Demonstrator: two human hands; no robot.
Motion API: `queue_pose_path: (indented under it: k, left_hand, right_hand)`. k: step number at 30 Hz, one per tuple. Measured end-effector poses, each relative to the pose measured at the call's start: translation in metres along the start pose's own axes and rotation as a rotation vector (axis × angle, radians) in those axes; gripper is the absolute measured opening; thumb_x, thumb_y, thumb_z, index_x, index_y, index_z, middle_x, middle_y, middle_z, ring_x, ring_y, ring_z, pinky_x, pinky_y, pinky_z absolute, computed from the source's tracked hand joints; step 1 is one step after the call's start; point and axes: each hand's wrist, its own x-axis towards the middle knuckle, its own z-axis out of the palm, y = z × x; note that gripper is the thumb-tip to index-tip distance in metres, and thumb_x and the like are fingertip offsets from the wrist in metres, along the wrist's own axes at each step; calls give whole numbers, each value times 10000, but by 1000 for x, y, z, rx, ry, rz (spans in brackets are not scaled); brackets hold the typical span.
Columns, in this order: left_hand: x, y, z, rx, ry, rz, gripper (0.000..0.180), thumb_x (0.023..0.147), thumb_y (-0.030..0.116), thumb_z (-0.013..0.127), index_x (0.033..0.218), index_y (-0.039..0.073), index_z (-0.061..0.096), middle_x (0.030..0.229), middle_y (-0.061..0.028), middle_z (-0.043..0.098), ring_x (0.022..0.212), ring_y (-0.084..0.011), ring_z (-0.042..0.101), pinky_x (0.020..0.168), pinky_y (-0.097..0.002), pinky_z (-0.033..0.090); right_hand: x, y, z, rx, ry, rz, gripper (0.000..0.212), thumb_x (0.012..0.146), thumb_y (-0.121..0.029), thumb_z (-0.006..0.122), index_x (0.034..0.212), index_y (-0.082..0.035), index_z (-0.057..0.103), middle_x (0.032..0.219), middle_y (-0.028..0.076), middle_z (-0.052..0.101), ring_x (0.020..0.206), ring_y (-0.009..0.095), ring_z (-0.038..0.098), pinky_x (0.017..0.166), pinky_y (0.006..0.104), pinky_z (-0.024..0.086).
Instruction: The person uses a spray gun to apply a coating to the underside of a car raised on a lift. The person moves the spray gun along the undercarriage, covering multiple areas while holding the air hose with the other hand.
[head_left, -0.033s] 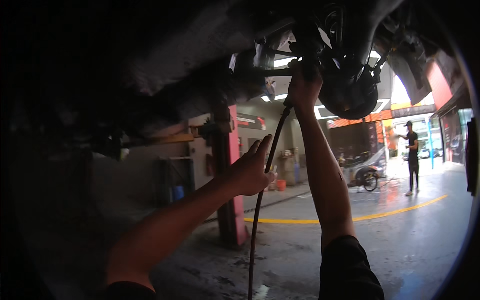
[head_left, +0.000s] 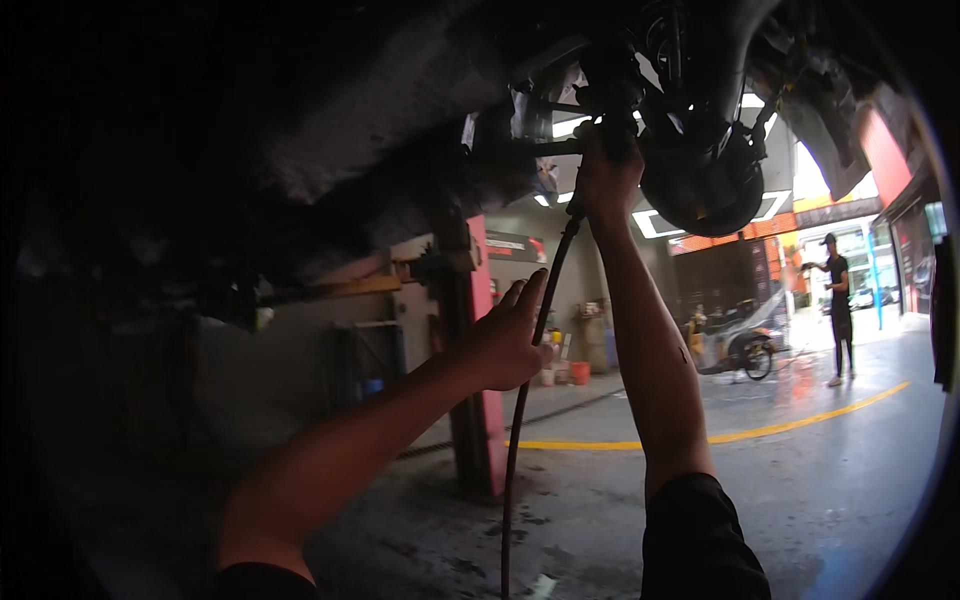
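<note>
Dark-brown hose [head_left: 512, 445], cut off below, disappears at the shadowed right hand [head_left: 610, 180].

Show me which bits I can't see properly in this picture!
All in the head view:
Top end of the hose: hidden by the right hand and dark shadow.
Bottom end of the hose: cut off by the lower edge.
Vehicle underside, upper left: its parts are lost in darkness.
Far person: too small to tell whether anything is held.
</note>
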Motion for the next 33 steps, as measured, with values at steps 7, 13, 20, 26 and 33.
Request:
queue_pose_path:
  k: [7,13,20,26,33]
  left_hand:
    - [54,-8,-22,105,46,-53,942,922,290,689,1588,-4,92,1557,-314,325,1400,-398,447,1146,-449,372]
    - [72,-25,-30,287,207,-15,684,989,211,619,1545,5,276,1293,-220,606,1072,-289,678,959,-389,522]
    - [55,-11,-59,281,202,-234,468,1056,159,513,1483,7,396,1073,-113,696,791,-141,701,725,-301,556]
    - [28,-8,-69,296,214,-303,419,1075,192,491,1438,-10,429,1041,-110,687,775,-148,690,693,-286,549]
    - [9,6,-86,360,178,-359,410,1068,146,495,1437,-18,421,1034,-112,682,777,-146,685,692,-288,549]
  right_hand:
    - [-11,39,14,369,97,339,239,936,-244,689,956,-6,699,759,59,705,707,139,645,670,313,495]
    - [-28,49,50,857,307,512,222,964,-211,663,998,7,692,820,53,720,743,134,660,695,284,488]
    - [-38,44,67,1136,447,620,194,972,-213,656,1013,-28,701,895,48,730,798,139,704,668,287,492]
    - [-54,17,82,1164,464,632,202,974,-223,654,1024,-36,713,888,30,734,804,119,697,676,279,486]
    - [-58,-10,81,1161,404,775,184,966,-160,623,1039,6,655,811,32,676,713,107,628,660,277,481]
